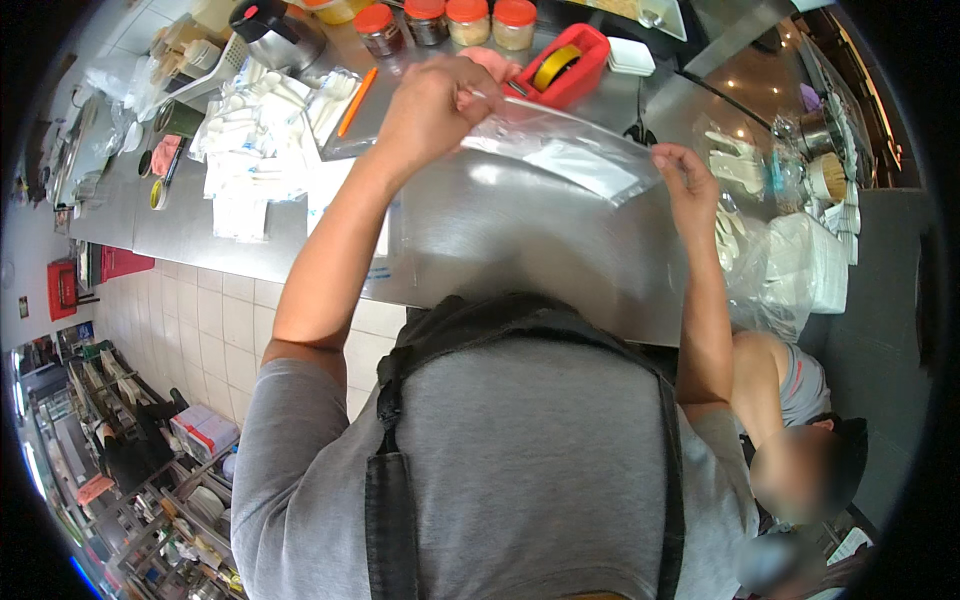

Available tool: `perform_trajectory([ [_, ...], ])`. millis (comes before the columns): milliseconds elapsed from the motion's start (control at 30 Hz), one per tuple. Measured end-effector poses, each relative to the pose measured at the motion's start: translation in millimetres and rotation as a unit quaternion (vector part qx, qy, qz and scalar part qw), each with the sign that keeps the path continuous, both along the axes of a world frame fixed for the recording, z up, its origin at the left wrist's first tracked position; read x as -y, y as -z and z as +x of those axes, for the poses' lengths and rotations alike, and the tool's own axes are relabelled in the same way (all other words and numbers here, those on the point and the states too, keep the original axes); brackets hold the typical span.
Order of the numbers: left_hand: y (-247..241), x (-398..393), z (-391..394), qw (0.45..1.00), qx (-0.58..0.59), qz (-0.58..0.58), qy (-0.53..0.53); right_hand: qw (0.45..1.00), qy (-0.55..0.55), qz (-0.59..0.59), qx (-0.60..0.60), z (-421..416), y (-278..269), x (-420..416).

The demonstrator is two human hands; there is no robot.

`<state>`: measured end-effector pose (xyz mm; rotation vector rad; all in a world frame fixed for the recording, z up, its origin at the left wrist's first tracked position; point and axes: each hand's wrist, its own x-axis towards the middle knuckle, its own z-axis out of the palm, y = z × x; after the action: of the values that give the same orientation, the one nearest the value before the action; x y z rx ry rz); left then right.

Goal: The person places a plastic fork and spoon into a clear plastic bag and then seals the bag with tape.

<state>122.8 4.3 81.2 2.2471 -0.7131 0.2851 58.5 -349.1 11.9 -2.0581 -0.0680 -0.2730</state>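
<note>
A clear plastic bag [574,142] with a white, flat packet [585,166] inside is stretched between my hands above the steel counter [525,232]. My left hand [446,101] pinches its upper left end. The far corner of the bag is between the thumb and fingers of my right hand [686,169]. Just beyond the bag stands a red tape dispenser [574,67] with a yellow roll, beside a pink cloth [491,61]. On the left, white wrapped plastic cutlery [259,127] lies in a heap near an orange box cutter or pen [358,101].
Jars with red lids [514,22] and a vacuum jug [277,37] line the counter's back. Bagged cutlery [735,165] and white foam containers [821,262] stand at right. Another person [802,450] is close at my lower right. White square dishes [631,56] sit behind the dispenser.
</note>
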Motion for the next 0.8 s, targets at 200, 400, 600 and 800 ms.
perform_trajectory([
  [200, 0.5, 22.0, -19.8, 0.990, -0.096, -0.084, -0.057, 0.995, 0.026, 0.077, 0.065, -2.4, 8.1, 13.1],
  [400, 40.8, -1.0, -79.8, 0.999, 0.020, -0.028, -0.032, 0.983, -0.035, -0.067, 0.167, -80.9, 8.1, 9.5],
  [600, 103.1, -8.7, -136.4, 0.998, -0.055, 0.029, -0.024, 0.966, -0.148, -0.172, 0.122, -131.7, 51.0, 6.9],
  [800, 128.4, -17.2, -142.5, 0.991, -0.132, -0.008, -0.011, 0.975, -0.141, -0.145, 0.088, -142.0, 69.2, 1.2],
])
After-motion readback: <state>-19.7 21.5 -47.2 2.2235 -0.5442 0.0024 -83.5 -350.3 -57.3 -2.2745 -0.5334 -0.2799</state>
